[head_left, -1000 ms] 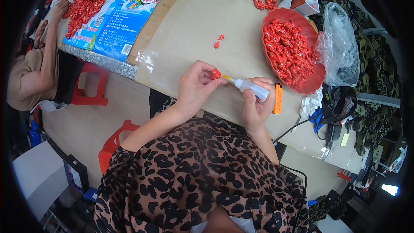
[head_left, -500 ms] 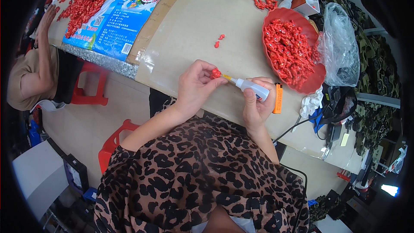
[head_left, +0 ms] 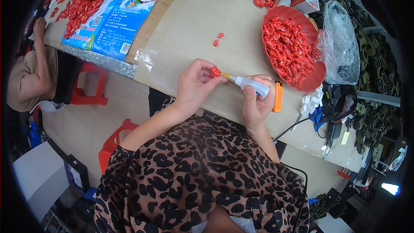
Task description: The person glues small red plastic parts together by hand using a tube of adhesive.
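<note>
Between the thumb and fingers of my left hand (head_left: 195, 82) is a small shiny red piece (head_left: 215, 72), its exact kind too small to tell. My right hand (head_left: 258, 103) is closed round a white glue bottle (head_left: 254, 87), tilted so that its yellowish nozzle (head_left: 227, 76) meets the red piece or comes very close to it. Just beyond my hands, a few loose red pieces (head_left: 218, 39) lie on the table. An orange lighter (head_left: 277, 97) lies right beside my right hand.
A red scalloped bowl (head_left: 317, 82) heaped with red pieces stands at the right, next to a clear plastic bag (head_left: 340, 47). At the far left, more red pieces (head_left: 88, 4) cover part of a blue printed sheet (head_left: 116, 30). Another person's arm (head_left: 41, 54) rests at the left.
Almost nothing differs. The whole view has shifted very slightly; both hands keep the same hold, with the nozzle still at the red piece.
</note>
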`<state>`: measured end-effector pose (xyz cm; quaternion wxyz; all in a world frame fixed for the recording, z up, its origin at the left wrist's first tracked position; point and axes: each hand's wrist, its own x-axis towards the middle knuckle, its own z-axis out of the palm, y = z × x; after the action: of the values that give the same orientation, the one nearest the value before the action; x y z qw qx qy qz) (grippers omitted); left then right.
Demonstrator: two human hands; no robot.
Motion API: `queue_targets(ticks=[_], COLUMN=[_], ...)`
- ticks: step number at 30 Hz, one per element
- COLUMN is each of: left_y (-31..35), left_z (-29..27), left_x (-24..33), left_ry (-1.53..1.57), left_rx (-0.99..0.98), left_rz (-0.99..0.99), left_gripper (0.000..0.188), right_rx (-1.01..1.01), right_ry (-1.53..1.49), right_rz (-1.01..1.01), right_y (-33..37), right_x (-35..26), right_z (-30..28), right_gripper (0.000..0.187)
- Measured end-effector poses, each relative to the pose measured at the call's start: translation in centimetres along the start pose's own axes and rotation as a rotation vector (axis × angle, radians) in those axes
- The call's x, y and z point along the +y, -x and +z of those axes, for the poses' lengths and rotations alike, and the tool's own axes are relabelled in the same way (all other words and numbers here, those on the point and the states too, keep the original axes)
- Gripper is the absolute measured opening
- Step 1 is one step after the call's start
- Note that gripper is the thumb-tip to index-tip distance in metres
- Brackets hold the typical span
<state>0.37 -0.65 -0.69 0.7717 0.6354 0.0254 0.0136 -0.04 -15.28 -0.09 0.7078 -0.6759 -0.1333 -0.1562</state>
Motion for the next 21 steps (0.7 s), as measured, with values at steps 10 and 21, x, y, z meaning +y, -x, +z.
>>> queue_targets(ticks=[10,21], left_y=[-0.11,-0.05], left_z=[-0.02,-0.01], left_x=[-0.16,-0.22], left_ry=[-0.057,-0.042], left_rx=[-0.023,-0.017], left_rz=[0.027,0.036], left_gripper=[0.024,0.025], right_rx=[0.003,0.008], right_ry=[0.052,0.017], right_rz=[-0.026,-0.011], right_y=[-0.12,-0.03], right_x=[0.17,-0.02], right_z=[-0.18,-0.2], right_gripper=[0.023,0.022])
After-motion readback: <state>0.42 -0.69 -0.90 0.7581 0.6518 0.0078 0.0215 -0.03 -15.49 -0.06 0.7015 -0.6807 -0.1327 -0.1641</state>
